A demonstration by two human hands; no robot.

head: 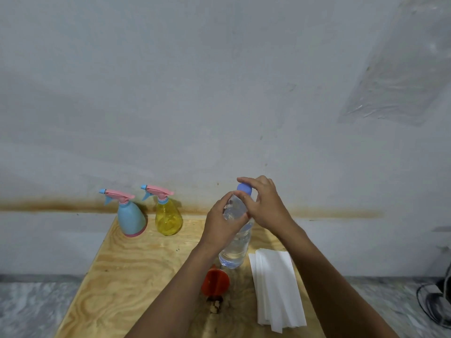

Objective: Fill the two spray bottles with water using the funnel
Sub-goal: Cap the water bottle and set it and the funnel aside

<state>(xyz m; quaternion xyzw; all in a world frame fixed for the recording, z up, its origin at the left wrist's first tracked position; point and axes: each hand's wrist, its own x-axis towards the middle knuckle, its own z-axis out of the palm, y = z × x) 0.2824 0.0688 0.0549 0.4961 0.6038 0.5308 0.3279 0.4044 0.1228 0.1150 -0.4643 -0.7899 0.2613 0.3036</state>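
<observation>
A plywood table (127, 276) stands against a stained grey wall (195, 93). At ten o'clock stand the blue spray bottle (130, 219) and yellow spray bottle (168, 217). Centre, the left hand (220, 220) grasps the water bottle (235, 245); the right hand (262, 203) pinches its cap (244, 188). The orange funnel (214, 281) lies at six o'clock, with paper towels (275, 289) at four.

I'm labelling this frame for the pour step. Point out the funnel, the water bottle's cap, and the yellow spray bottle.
funnel (216, 281): head view, on its orange cone.
water bottle's cap (244, 187): head view, on the blue top.
yellow spray bottle (169, 219): head view, on its translucent body.
</observation>
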